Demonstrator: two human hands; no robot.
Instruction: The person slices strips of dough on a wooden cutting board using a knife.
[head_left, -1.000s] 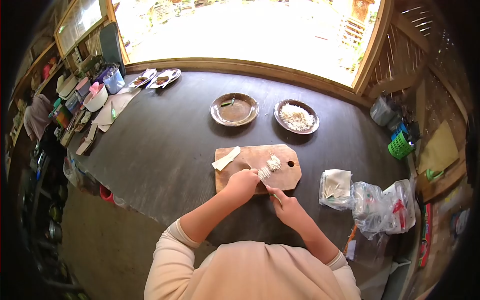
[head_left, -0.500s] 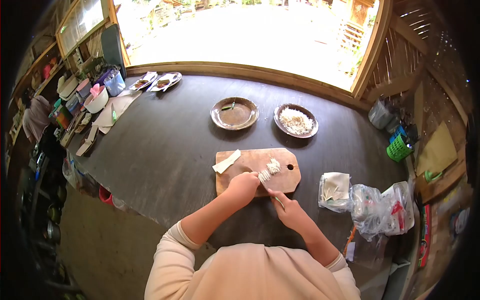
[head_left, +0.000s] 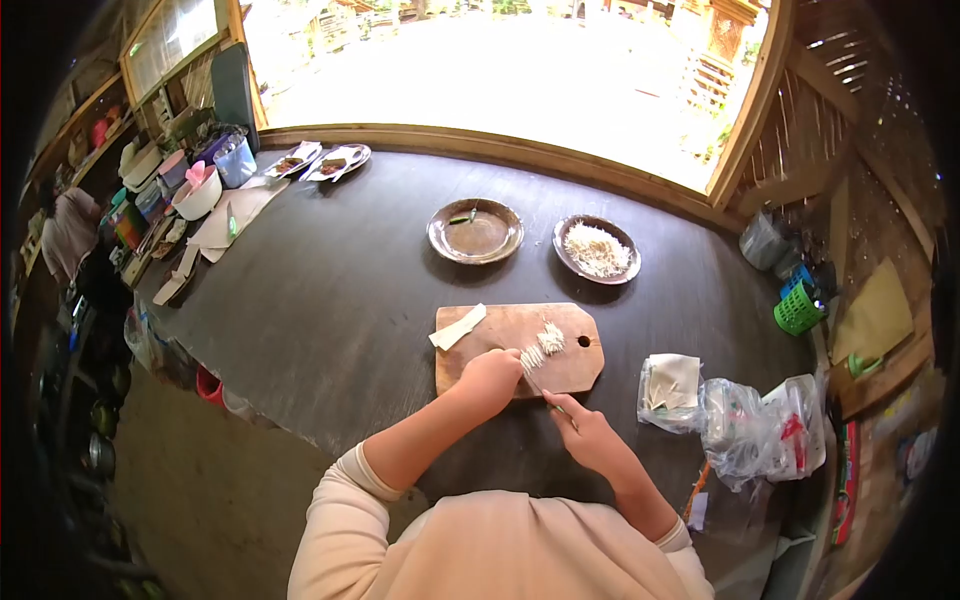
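Observation:
A wooden cutting board [head_left: 570, 375] lies on the dark table in front of me. My left hand [head_left: 490, 382] is closed at its near middle, pressing a pale piece that its fingers mostly hide. Thin white strips [head_left: 533, 357] lie by those fingertips, with a small pile of shreds [head_left: 551, 338] beyond them. My right hand [head_left: 585, 430] is wrapped round a knife [head_left: 534, 382], whose blade reaches to the strips. A flat pale slice [head_left: 458, 327] rests at the board's upper left corner.
Behind the board stand a brown plate with green chillies [head_left: 475, 231] and a bowl of white shreds [head_left: 597, 249]. Plastic bags [head_left: 750, 425] lie at the right, near a green basket [head_left: 799, 308]. Tubs [head_left: 197, 194] line the left edge. Another person [head_left: 70, 235] is at the far left.
The view has shifted slightly. My right hand and the knife have moved a little to the right and nearer to me. My left hand stays on the board. The person at far left has shifted.

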